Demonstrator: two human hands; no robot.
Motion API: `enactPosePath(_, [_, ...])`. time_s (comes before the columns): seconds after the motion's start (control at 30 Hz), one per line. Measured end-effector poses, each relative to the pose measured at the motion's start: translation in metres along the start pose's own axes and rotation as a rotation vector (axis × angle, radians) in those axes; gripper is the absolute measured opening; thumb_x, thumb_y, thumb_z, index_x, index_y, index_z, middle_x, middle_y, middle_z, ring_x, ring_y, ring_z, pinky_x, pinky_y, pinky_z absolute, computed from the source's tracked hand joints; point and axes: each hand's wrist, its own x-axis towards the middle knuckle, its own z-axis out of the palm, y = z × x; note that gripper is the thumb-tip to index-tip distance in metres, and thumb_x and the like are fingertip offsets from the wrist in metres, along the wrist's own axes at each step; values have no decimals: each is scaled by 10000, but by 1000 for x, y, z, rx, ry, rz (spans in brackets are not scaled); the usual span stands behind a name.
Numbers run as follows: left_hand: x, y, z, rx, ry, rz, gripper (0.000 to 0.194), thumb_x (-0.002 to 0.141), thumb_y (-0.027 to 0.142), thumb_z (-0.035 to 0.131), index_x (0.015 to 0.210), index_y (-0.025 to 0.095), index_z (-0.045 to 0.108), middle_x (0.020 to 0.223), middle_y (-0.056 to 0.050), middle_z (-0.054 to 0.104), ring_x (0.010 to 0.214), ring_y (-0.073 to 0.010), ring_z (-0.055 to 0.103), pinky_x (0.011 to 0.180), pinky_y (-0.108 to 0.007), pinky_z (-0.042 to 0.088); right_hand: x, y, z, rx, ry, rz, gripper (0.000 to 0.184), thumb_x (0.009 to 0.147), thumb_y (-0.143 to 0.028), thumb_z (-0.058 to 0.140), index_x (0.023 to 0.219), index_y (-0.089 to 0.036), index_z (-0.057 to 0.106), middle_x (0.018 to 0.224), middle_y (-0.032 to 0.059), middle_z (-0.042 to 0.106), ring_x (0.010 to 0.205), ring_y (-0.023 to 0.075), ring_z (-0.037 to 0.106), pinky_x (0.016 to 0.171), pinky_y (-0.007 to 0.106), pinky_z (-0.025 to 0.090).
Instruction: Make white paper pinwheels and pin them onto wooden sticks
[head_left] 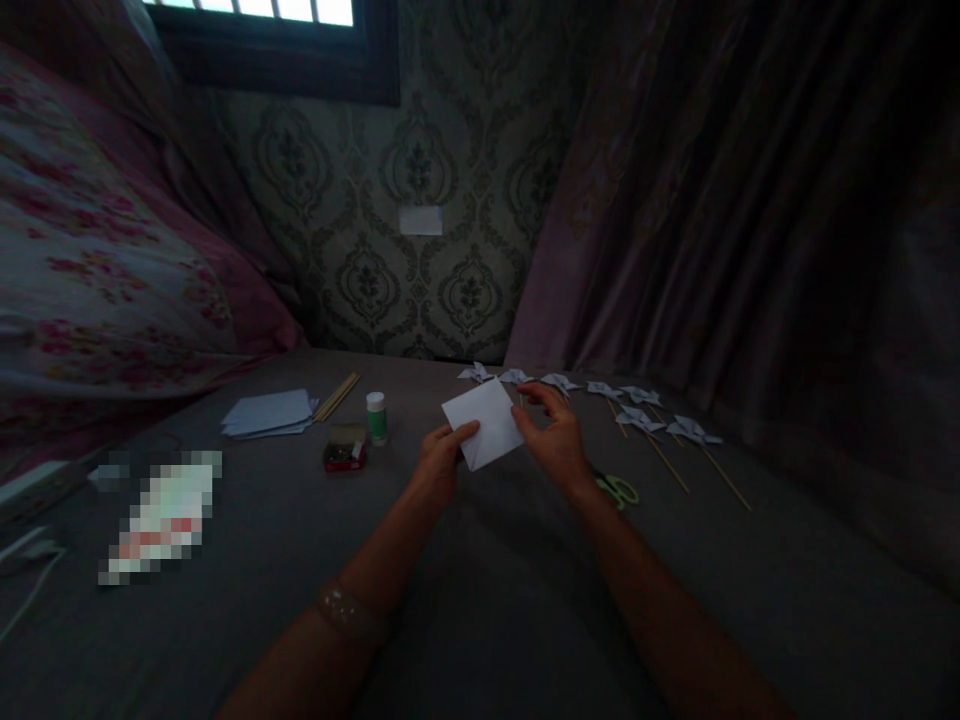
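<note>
A square sheet of white paper (489,425) is tilted up in front of me, with a faint crease near its lower corner. My left hand (442,455) pinches its left edge, thumb on top and fingers behind. At the right edge is my right hand (553,430), its thumb over the paper's border and its fingers curved apart from the thumb. Just beyond that hand lie several folded paper pinwheels (640,420), some of them on thin wooden sticks (726,478). Scissors with green handles (619,490) rest beside my right wrist, partly hidden by it.
To the left are a stack of white paper (270,412), several wooden sticks (337,397), a glue bottle (376,420) and an open red box of small metal pieces (345,455). A power strip (41,490) and a blurred packet (165,515) lie farther left. Curtains (600,230) hang behind.
</note>
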Motion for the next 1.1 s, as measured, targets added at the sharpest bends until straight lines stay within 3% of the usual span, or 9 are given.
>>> enactPosePath(0.17, [0,13,-1,-46,85,19,193,577,159,751,744,94,679,739,-95,719,643,-198,663,634,-300,524,-18,-11,0,-257,-63,-263,166,781,-206,608,940,-233,649,1130,67,600,1086,245,513,960,449,359])
enactPosePath(0.3, [0,18,-4,-62,103,55,180,567,154,750,723,104,677,696,-61,704,591,-167,630,557,-266,478,-32,-13,8,-369,-152,-404,170,799,-172,599,943,-251,643,1197,65,560,1127,256,471,939,442,348])
enactPosePath(0.47, [1,16,-5,-53,94,83,197,539,160,763,707,112,672,691,-45,694,596,-147,612,583,-259,466,-40,-8,15,-468,-207,-519,131,846,-216,577,951,-259,641,1189,72,569,1103,252,473,913,430,343])
enactPosePath(0.87, [1,14,-7,-17,87,73,239,509,193,784,705,112,672,701,-57,697,605,-150,614,601,-267,473,-42,-10,14,-487,-200,-529,94,866,-232,562,909,-252,644,1123,56,622,1073,235,497,919,426,306])
enactPosePath(1.1, [1,13,-7,17,79,81,253,519,219,782,727,113,684,759,-83,721,642,-176,638,611,-277,477,-39,-10,15,-416,-164,-421,100,860,-248,576,913,-256,660,1107,52,620,1058,232,508,925,422,318])
